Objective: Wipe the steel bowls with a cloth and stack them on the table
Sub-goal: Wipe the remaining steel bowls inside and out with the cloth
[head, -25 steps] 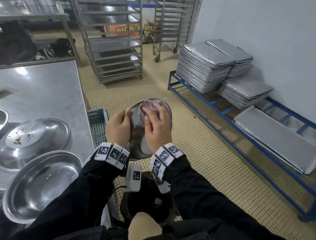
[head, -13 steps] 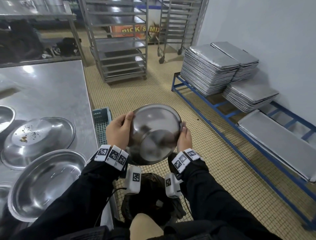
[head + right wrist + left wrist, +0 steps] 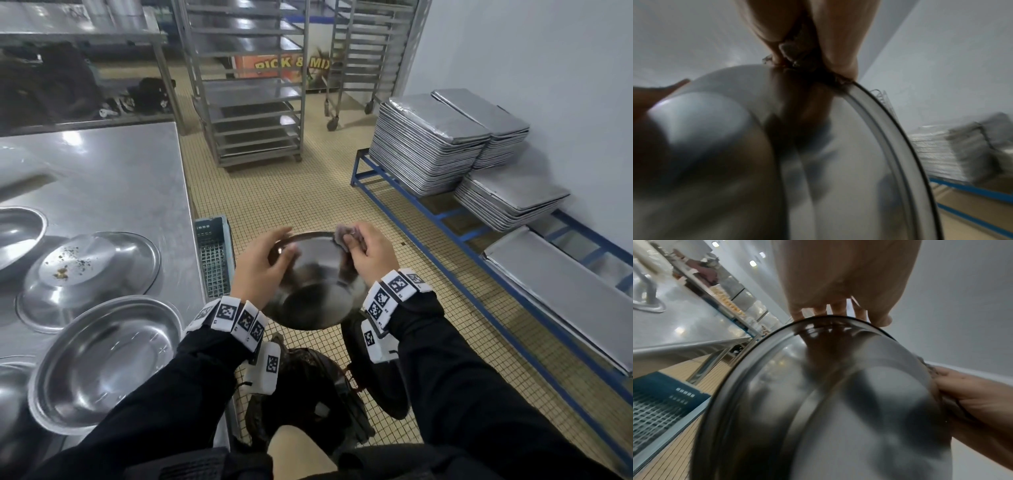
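A steel bench [image 3: 102,178] fills the left of the head view, with a tiled floor [image 3: 308,185] to its right. Stacks of metal trays [image 3: 428,144] sit on a blue frame [image 3: 411,202] at the right, and a wheeled rack [image 3: 250,102] stands at upper centre. At the lower left of the bench an upright bowl [image 3: 102,363] rests beside an overturned bowl [image 3: 89,274] whose base carries crumbs; part of another bowl [image 3: 17,233] shows at the left edge. A blue crate [image 3: 214,257] sits just right of the bench edge. In the centre, off the bench and above the floor, the held bowl [image 3: 315,294] is tilted with its underside toward the camera. The left hand [image 3: 260,270] grips its left rim, fingers curled over the edge. The right hand [image 3: 370,255] is closed on a crumpled cloth [image 3: 346,234], pressing it against the bowl's upper right rim.
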Demonstrator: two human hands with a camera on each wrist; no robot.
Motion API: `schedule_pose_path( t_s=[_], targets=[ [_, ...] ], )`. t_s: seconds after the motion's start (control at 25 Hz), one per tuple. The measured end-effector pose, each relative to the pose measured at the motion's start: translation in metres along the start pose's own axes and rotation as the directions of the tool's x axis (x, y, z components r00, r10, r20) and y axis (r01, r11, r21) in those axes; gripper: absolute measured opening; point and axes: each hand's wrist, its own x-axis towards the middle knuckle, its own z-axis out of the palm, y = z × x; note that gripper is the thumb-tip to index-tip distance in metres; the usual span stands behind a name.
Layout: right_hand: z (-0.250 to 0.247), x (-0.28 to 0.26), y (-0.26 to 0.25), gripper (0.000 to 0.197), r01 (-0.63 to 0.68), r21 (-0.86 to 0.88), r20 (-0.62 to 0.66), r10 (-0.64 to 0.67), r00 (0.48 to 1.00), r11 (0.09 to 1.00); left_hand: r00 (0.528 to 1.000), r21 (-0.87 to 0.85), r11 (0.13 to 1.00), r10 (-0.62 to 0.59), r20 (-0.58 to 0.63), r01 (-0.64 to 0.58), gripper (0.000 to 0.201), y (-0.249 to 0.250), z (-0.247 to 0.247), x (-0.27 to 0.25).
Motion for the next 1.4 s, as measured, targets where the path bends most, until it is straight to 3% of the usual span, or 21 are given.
schedule_pose_path(
  t_s=[0.16, 0.28, 0.44, 0.6, 0.68, 0.8, 0.88, 0.96, 1.04, 1.12, 1.2, 1.28, 1.4],
  targets=[
    [0.006, 0.002, -0.006, 0.016, 0.174, -0.026, 0.023, -0.173, 0.985, 0.984, 1.000, 0.084, 0.996, -0.009, -0.006, 0.009, 0.025, 0.003, 0.002, 0.003],
    [0.013, -0.004, -0.006, 0.016, 0.170, -0.009, -0.054, -0.170, 0.984, 0.985, 0.998, 0.052, 0.998, -0.039, -0.042, 0.041, 0.035, 0.003, 0.001, 0.005],
    [0.032, -0.025, -0.017, 0.028, 0.105, -0.076, -0.326, -0.124, 0.937, 0.992, 0.991, 0.031, 0.998, -0.045, -0.125, 0.049, 0.039, 0.009, 0.003, 0.007],
    [0.046, -0.049, -0.031, 0.043, 0.112, -0.198, -0.285, -0.167, 0.944, 0.974, 0.984, -0.064, 0.996, -0.073, -0.160, 0.063, 0.042, 0.014, 0.004, 0.011],
    [0.042, -0.045, -0.022, 0.046, 0.001, -0.080, -0.325, -0.027, 0.945, 0.997, 0.982, -0.126, 0.989, -0.097, -0.160, 0.077, 0.043, 0.013, 0.003, 0.010],
    [0.035, -0.039, 0.005, 0.038, -0.229, 0.229, -0.357, 0.300, 0.885, 0.946, 0.964, -0.298, 0.944, -0.199, -0.178, 0.140, 0.040, 0.009, 0.001, 0.008],
    [0.034, -0.046, 0.018, 0.033, -0.378, 0.234, -0.312, 0.438, 0.843, 0.896, 0.948, -0.321, 0.931, -0.247, -0.202, 0.174, 0.040, 0.004, 0.000, 0.007],
    [0.035, -0.053, 0.021, 0.033, -0.440, 0.203, -0.284, 0.482, 0.829, 0.875, 0.935, -0.329, 0.923, -0.280, -0.218, 0.200, 0.041, -0.002, 0.000, 0.006],
    [0.032, -0.052, 0.008, 0.030, -0.368, 0.231, -0.328, 0.429, 0.842, 0.900, 0.927, -0.340, 0.916, -0.300, -0.223, 0.215, 0.041, -0.006, 0.000, 0.005],
    [0.030, -0.045, -0.017, 0.025, -0.168, 0.246, -0.407, 0.259, 0.876, 0.955, 0.932, -0.327, 0.919, -0.297, -0.209, 0.220, 0.044, -0.005, 0.001, 0.005],
    [0.036, -0.036, -0.039, 0.024, 0.019, 0.057, -0.423, 0.007, 0.906, 0.998, 0.941, -0.310, 0.927, -0.278, -0.196, 0.209, 0.044, 0.002, 0.001, 0.006],
    [0.044, -0.027, -0.045, 0.031, 0.089, -0.151, -0.362, -0.139, 0.922, 0.985, 0.944, -0.290, 0.934, -0.269, -0.193, 0.207, 0.042, 0.007, 0.002, 0.008],
    [0.037, -0.008, -0.028, 0.038, -0.011, -0.078, -0.391, -0.021, 0.920, 0.997, 0.946, -0.255, 0.944, -0.262, -0.193, 0.210, 0.042, 0.012, 0.001, 0.011]
  ],
)
